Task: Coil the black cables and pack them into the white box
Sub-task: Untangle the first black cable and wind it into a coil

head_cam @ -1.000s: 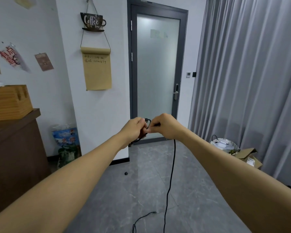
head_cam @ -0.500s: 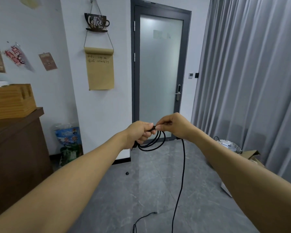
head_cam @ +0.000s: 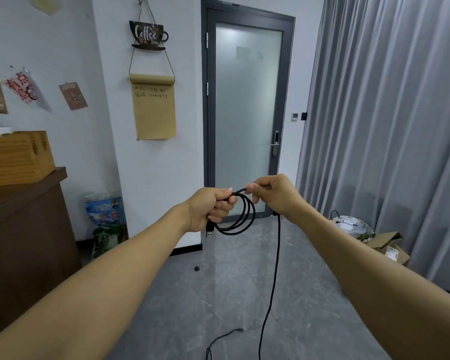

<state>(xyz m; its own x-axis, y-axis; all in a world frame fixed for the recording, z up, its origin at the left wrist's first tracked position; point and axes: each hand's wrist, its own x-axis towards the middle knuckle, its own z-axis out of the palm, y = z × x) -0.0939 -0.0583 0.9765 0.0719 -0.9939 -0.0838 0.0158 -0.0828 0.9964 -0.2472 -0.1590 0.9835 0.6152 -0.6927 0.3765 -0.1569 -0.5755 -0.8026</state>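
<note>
Grey curtain is hanging down the whole right side of the frame. Frosted glass door in a dark frame is standing at upper centre, handle on its right edge. Grey tile floor is filling the lower centre. Brown desk is sitting at the left edge, a wooden rack resting on top of it. Two bare forearms are reaching in from the bottom corners toward mid-frame.

Kraft paper roll with handwriting is hanging on the white wall at upper centre-left, under a coffee cup sign. Cardboard box is lying open at right by the curtain, a woven basket just beside it on its left. Blue printed bag is leaning at the wall base, between desk and door.

Left hand is clenching round the gathered loops of the black cable at frame centre; a USB plug is dangling just under that fist. Right hand is pinching the cable at the top of the coil, right next to the left hand. From the right hand the loose cable is dropping straight down to the bottom edge; another stretch is lying on the floor at lower centre. Small black object is sitting on the floor near the wall corner, too small to identify.
</note>
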